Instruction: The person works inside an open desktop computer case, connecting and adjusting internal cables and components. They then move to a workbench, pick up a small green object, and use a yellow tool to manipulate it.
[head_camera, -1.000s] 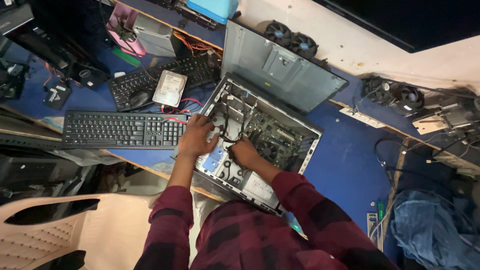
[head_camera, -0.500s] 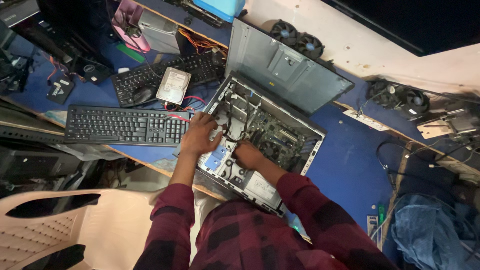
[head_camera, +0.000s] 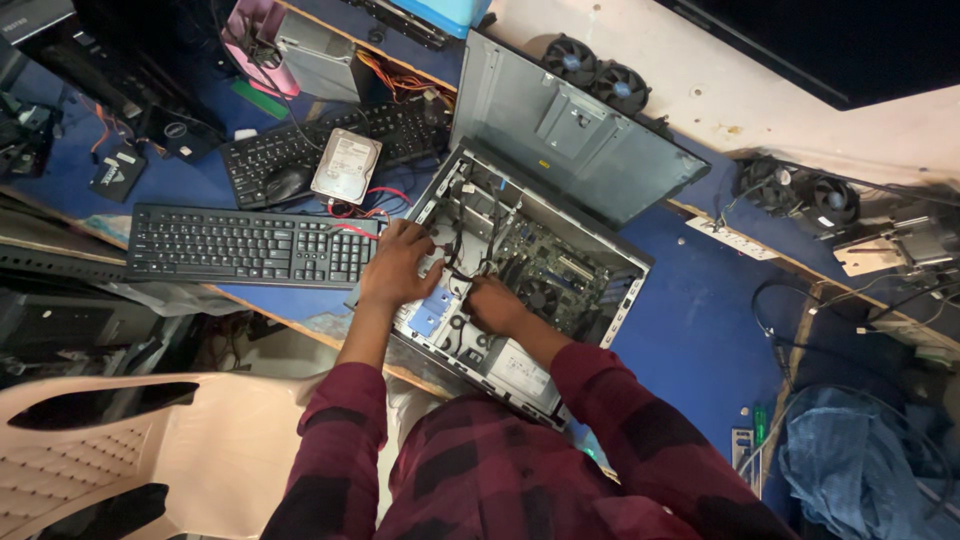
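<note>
A cluttered blue worktop (head_camera: 690, 330) is seen from above. At centre frame, an open grey metal computer case (head_camera: 520, 270) holds a circuit board, fan and black cables. The left hand (head_camera: 400, 265) is curled on cables; the right hand (head_camera: 495, 305) presses inside, its grip unclear. Cables could be tugged loose.

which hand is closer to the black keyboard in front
Left. The left hand rests at the open computer case's edge, right beside the black keyboard's end. The right hand is deeper inside the case, farther away.
</note>
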